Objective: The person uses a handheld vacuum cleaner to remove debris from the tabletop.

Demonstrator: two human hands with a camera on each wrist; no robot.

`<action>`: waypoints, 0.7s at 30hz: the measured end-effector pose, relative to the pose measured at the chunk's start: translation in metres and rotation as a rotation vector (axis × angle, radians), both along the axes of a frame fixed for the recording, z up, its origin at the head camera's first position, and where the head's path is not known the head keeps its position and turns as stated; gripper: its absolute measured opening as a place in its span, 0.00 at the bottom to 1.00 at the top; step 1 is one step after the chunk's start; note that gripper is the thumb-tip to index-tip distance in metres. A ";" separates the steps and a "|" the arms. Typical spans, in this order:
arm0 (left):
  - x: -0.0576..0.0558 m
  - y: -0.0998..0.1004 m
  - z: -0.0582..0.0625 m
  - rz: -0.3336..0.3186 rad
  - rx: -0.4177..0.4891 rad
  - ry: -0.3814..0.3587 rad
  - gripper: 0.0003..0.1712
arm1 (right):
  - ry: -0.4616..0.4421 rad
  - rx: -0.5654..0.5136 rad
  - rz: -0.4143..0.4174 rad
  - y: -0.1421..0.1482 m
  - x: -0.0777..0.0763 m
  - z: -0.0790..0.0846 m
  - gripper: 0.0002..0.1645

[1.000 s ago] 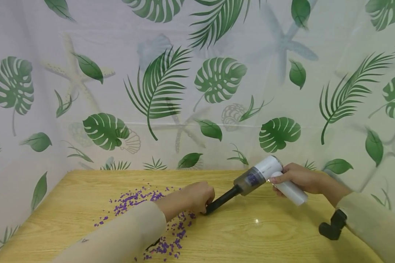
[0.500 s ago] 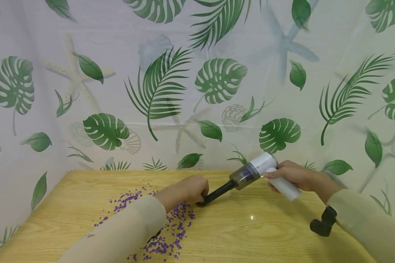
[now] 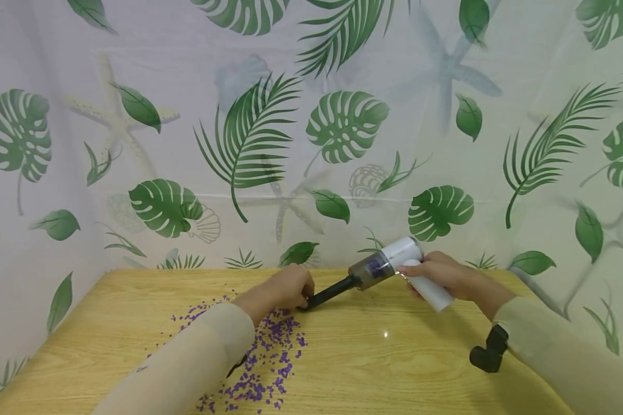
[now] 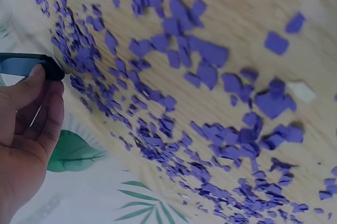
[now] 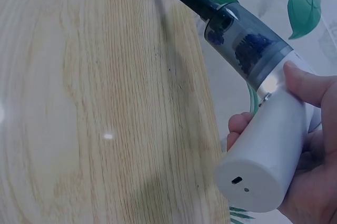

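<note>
I see the white handheld vacuum (image 3: 379, 268) slanting over the bench (image 3: 374, 369), right of its middle and toward its far edge. The fingers of the right hand (image 3: 438, 274) are wrapped round its handle (image 5: 268, 150). The left hand (image 3: 289, 286) has its fingers pinching the black nozzle (image 3: 332, 293) close to the tip, just beside the purple scraps (image 4: 210, 52); I can't tell whether the tip touches the bench. The scraps lie strewn left of the bench's middle, running toward its near side, partly behind the left sleeve (image 3: 187, 363). I make out purple bits (image 5: 254, 50) inside the clear bin (image 5: 229, 47). Beyond the bench's far edge I see a leaf-print cloth (image 3: 374, 63).
</note>
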State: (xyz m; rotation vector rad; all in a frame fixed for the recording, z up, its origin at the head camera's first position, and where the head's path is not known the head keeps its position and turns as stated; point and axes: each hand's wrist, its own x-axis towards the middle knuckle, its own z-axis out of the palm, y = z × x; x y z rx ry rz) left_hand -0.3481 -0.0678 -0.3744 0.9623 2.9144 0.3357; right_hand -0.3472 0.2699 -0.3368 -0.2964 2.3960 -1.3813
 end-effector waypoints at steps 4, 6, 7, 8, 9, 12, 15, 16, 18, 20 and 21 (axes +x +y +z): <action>-0.006 -0.007 -0.002 0.029 0.057 -0.017 0.04 | 0.010 0.001 -0.023 -0.007 0.000 0.000 0.23; -0.009 -0.009 -0.003 0.046 0.063 -0.025 0.03 | 0.015 0.001 -0.037 -0.011 0.000 0.000 0.24; -0.011 -0.010 -0.003 0.052 0.061 -0.026 0.03 | 0.017 0.004 -0.046 -0.013 0.000 0.000 0.25; -0.012 -0.010 -0.004 0.060 0.056 -0.025 0.03 | 0.021 0.008 -0.054 -0.015 0.000 0.000 0.26; -0.014 -0.011 -0.004 0.067 0.054 -0.024 0.03 | 0.027 0.010 -0.060 -0.017 0.001 0.000 0.26; -0.018 -0.012 -0.004 0.086 0.033 -0.006 0.03 | 0.037 0.016 -0.086 -0.022 0.001 0.000 0.26; -0.021 -0.014 -0.005 0.105 0.022 0.017 0.03 | 0.045 0.020 -0.102 -0.029 0.001 0.000 0.27; -0.022 -0.016 -0.005 0.110 0.024 0.026 0.03 | 0.046 0.022 -0.108 -0.031 0.000 -0.001 0.27; -0.022 -0.018 -0.004 0.116 0.030 0.047 0.03 | 0.049 0.024 -0.110 -0.035 -0.001 -0.002 0.28; -0.022 -0.021 -0.004 0.115 0.034 0.070 0.02 | 0.050 0.027 -0.111 -0.038 -0.002 -0.003 0.28; -0.022 -0.022 -0.003 0.114 0.033 0.079 0.02 | 0.052 0.029 -0.111 -0.039 -0.003 -0.003 0.28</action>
